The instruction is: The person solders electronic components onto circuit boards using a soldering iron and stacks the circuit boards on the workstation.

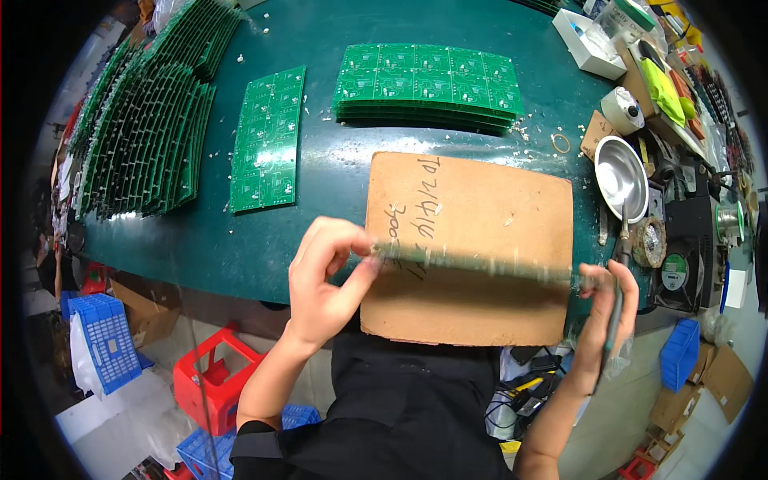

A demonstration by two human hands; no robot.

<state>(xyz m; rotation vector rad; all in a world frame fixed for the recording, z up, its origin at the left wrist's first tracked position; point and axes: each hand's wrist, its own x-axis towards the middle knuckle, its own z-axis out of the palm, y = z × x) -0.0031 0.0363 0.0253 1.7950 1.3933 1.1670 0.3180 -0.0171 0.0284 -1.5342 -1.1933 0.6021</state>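
Note:
A green circuit board panel (488, 262), seen nearly edge-on and blurred by motion, spans the space between my hands above a flat piece of brown cardboard (472, 208). My left hand (330, 272) pinches its left end between thumb and fingers. At the other end, the fingers of my right hand (602, 308) close on the panel. A slim dark tool (614, 324) also sits in that hand, pointing down; its exact kind is unclear. Beyond the cardboard lies a stack of green panels (428, 80), and a single panel (268, 140) rests flat to its left.
Many panels stand in upright rows (144, 136) at the left of the green table (320, 24). On the right are a metal bowl (621, 178), a solder spool (730, 222), a white box (588, 44) and a black fan unit (680, 268). A red stool (212, 376) stands below.

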